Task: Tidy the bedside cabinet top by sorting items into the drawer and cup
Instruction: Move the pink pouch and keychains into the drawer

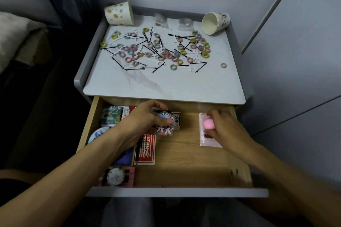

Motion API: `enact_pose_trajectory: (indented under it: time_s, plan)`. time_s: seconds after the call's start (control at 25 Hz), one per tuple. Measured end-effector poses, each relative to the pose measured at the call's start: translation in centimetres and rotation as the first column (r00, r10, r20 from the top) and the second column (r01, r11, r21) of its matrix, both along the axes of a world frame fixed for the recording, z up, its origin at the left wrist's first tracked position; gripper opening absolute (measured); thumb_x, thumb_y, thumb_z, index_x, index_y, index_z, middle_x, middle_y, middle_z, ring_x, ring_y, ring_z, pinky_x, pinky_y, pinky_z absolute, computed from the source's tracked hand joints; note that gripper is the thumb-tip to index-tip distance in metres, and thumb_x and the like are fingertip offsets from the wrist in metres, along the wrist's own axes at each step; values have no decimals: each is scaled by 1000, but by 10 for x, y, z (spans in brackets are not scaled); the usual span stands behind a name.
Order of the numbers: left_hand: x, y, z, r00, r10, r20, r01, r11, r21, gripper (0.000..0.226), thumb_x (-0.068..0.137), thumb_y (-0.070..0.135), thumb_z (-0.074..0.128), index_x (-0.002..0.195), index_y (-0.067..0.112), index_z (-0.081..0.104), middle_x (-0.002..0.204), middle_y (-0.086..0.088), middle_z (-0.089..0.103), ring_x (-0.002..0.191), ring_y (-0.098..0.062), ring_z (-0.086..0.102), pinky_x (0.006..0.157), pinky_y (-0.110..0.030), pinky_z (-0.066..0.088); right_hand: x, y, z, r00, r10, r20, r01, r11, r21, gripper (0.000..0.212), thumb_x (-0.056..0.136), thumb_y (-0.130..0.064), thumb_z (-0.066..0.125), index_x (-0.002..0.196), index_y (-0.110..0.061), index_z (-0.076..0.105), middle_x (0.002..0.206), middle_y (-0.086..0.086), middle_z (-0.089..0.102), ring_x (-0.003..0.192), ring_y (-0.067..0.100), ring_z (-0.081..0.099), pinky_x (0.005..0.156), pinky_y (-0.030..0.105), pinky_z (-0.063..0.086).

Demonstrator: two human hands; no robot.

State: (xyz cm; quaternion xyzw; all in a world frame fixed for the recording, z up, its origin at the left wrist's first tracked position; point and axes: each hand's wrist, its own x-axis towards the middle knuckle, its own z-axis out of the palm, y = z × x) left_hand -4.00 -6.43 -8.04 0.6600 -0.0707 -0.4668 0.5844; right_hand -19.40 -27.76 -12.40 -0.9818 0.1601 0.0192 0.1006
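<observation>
While the drawer [184, 153] stands open, the left hand [147, 121] pinches a clear charm [165, 125] over it and the right hand [223, 127] grips a pink ball [208, 124]. Hair ties [166, 49], pins and two tipped cups [120, 13] remain on the cabinet top [166, 83]; sorting is barely begun.

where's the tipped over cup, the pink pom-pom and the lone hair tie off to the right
tipped-over cup [215, 23]: head view, on its inner wall near the open mouth.
pink pom-pom [208, 124]: head view, middle of the fluffy ball at the right hand's fingertips.
lone hair tie [223, 65]: head view, on its ring.
</observation>
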Motion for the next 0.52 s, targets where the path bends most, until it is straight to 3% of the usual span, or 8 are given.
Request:
enact_pose_trajectory:
  time_s: [0.04, 0.12, 0.24, 0.44, 0.52]
  plan:
    - [0, 1, 0, 1000, -4, 6, 4, 1000, -1, 40, 75, -3, 76, 109, 11, 61, 88, -13, 72, 69, -20, 72, 55, -26, 56, 1, -2, 3, 999, 39, 7, -37, 986, -162, 45, 69, -25, 84, 108, -15, 63, 98, 1, 66, 89, 23, 60, 68, 28, 40]
    - [0, 2, -1, 999, -28, 18, 28, 1000, -2, 37, 75, -1, 76, 107, 14, 64, 82, -9, 74, 70, -19, 73, 55, -25, 56, 2, -1, 6, 995, 65, -74, -85, 946, -312, 55, 57, -22, 90, 107, -17, 67, 98, 2, 70, 86, 22, 64, 62, 25, 38]
    - [-2, 3, -1, 999, -47, -1, 47, 999, -21, 30, 79, -4, 72, 106, 9, 67, 84, -10, 75, 71, -20, 72, 56, -26, 57, 5, 0, -4, 970, 21, -242, -109, 929, -355, 69, 67, -24, 84, 129, -20, 53, 122, 3, 59, 102, 21, 61, 69, 26, 43]
    - [1, 3, -2, 1000, -19, 0, 19, 1000, 14, 27, 78, -4, 73, 104, 3, 66, 91, -16, 74, 76, -23, 70, 60, -30, 58, 5, 6, -12, 951, -40, -305, -114, 876, -469, 53, 79, -23, 74, 127, -14, 54, 126, 7, 52, 101, 23, 59, 75, 28, 45]
    - [2, 2, -2, 1000, -5, -21, 5, 1000, 5, 26, 78, -5, 72, 102, 3, 66, 87, -15, 73, 74, -24, 70, 57, -29, 59, 4, 8, -11, 946, -63, -318, -104, 871, -480, 49, 77, -22, 76, 123, -14, 59, 126, 7, 54, 99, 23, 61, 67, 28, 43]
